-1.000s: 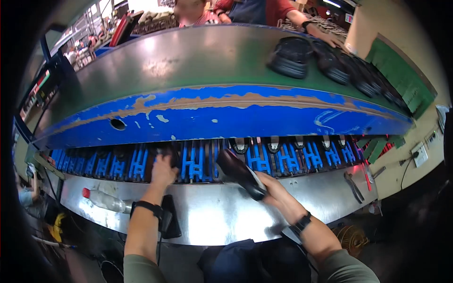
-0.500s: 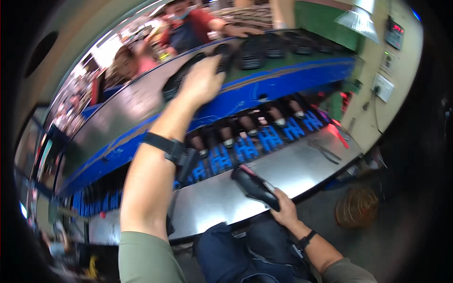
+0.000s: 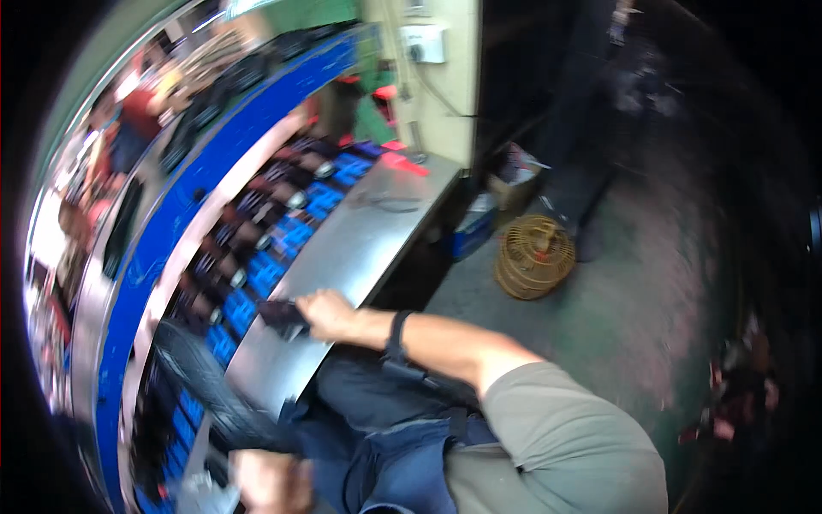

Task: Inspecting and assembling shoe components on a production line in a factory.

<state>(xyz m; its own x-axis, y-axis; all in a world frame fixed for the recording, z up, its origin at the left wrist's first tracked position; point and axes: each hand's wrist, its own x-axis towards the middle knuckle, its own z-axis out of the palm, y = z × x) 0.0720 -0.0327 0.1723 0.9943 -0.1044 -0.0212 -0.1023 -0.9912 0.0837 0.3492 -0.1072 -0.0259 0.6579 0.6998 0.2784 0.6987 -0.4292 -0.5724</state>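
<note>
On steel bench: right hand grip clenched on dark part; left hand grip unclear.

Heavy motion blur, frame tilted. Bright overhead light upper left, glare on steel bench; right side dim, near black. Strong fisheye bend at rim.
</note>
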